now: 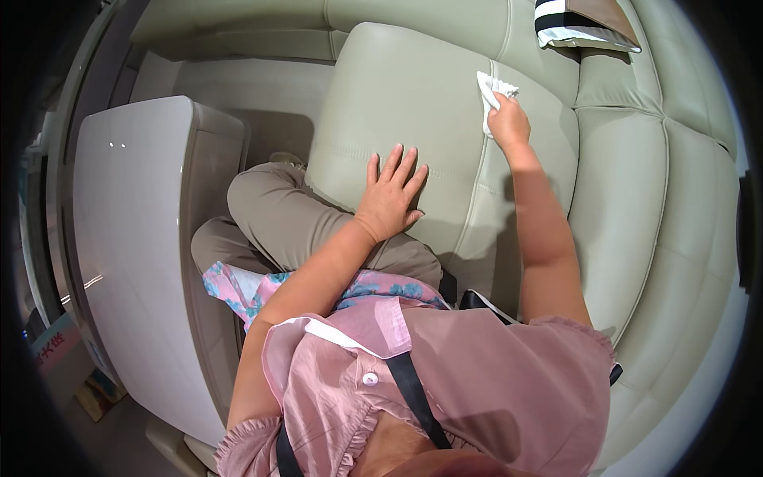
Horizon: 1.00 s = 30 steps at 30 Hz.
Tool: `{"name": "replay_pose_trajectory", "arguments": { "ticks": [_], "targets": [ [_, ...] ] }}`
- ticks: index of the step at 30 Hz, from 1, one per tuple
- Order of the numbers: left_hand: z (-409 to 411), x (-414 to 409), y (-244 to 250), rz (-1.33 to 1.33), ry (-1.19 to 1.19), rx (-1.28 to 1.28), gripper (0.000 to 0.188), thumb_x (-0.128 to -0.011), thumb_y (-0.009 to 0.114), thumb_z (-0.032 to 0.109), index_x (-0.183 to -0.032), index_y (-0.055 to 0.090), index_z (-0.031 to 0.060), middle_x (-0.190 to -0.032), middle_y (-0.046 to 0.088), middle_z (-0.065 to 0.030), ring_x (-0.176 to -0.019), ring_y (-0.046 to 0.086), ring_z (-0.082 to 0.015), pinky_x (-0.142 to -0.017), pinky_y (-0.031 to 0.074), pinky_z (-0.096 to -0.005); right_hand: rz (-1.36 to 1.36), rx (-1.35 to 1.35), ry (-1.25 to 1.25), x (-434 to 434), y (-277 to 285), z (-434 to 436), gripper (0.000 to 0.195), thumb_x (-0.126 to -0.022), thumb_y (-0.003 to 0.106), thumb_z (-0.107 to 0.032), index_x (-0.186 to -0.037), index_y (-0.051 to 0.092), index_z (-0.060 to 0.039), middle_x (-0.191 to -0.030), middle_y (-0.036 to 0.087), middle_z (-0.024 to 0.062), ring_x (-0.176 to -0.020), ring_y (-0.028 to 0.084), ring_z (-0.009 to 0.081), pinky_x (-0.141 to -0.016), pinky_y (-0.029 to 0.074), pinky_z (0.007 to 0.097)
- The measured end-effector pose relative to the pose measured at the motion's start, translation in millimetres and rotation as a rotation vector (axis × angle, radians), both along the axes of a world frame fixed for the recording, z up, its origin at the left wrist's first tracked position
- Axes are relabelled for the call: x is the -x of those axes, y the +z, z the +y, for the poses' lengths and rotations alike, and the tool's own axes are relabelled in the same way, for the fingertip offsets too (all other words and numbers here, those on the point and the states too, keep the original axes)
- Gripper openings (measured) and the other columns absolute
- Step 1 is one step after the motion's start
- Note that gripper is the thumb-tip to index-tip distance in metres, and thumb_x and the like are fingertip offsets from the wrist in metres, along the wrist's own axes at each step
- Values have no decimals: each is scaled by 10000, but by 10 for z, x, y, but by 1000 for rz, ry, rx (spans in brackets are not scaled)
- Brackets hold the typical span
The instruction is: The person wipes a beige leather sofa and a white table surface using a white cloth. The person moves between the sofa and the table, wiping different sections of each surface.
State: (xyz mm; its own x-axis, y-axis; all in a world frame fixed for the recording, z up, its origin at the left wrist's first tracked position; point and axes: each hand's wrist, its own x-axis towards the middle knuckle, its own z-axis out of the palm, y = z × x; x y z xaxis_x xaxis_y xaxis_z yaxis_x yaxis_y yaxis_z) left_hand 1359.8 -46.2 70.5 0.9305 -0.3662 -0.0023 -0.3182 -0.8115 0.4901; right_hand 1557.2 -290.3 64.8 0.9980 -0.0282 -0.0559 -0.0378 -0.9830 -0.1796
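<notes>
A crumpled white cloth [487, 98] is gripped in my right hand [510, 122], against the pale green leather seat cushion [411, 89] near its piped seam. The underside of the cloth is hidden by my fingers. Fingers spread, my left hand [388, 194] rests palm down on the cushion's front part, just past my bent knee. It holds nothing. A line of stitching runs across the cushion under its fingertips.
The sofa backrest [632, 179] curves along the right side. A black-and-white striped cushion [566, 24] with a tan part lies at the top right. At left stands a glossy white table [131, 238]. A sign with writing [50, 349] shows at the lower left.
</notes>
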Motion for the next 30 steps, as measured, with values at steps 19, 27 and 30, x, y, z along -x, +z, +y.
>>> {"name": "replay_pose_trajectory", "arguments": {
  "ticks": [19, 27, 30],
  "targets": [
    [-2, -70, -67, 165, -42, 23, 1020, -668, 850, 358, -1525, 308, 248, -1636, 99, -109, -1505, 45, -370, -1112, 114, -693, 286, 83, -52, -1579, -123, 39, 438, -882, 534, -174, -1299, 619, -279, -1242, 663, 79, -1139, 626, 299, -945, 509, 412],
    [-22, -61, -38, 193, -28, -2, 1032, -653, 852, 368, -1526, 312, 257, -1643, 83, -108, -1504, 50, -373, -1102, 96, -698, 148, 26, -43, -1375, -128, -46, 436, -886, 486, -205, -1292, 623, -293, -1246, 653, 108, -1140, 613, 331, -956, 490, 429],
    [-35, -60, -40, 182, -28, -20, 1043, -641, 858, 379, -1525, 318, 264, -1643, 87, -107, -1503, 59, -377, -1102, 103, -695, 130, -149, -97, -1268, -135, -202, 436, -889, 455, -214, -1281, 627, -294, -1255, 644, 123, -1153, 599, 349, -972, 468, 453]
  ]
}}
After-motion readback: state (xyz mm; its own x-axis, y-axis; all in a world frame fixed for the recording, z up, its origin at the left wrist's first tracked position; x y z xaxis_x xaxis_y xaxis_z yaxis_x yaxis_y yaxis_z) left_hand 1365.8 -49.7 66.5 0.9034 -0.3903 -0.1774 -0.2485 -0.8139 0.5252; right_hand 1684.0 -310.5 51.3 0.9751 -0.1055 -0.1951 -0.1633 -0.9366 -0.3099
